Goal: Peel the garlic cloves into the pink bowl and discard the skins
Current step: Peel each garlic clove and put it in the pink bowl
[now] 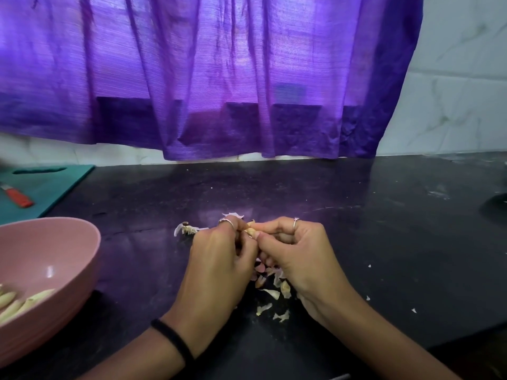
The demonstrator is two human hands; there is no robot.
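My left hand (216,259) and my right hand (299,253) meet over the middle of the black counter, fingertips pinched together on one garlic clove (250,231) that shows pale between them. Loose papery garlic skins (271,293) lie on the counter under and just below my hands. More skin and a stem scrap (186,229) lie just left of my left hand. The pink bowl (68,259) stands at the left edge, with several peeled cloves (24,301) in its bottom.
A teal cutting board (49,185) lies at the far left with a red-handled knife (17,197) on it. A purple curtain (219,78) hangs over the back wall. Small skin flecks (413,310) dot the black counter (384,229) on the right.
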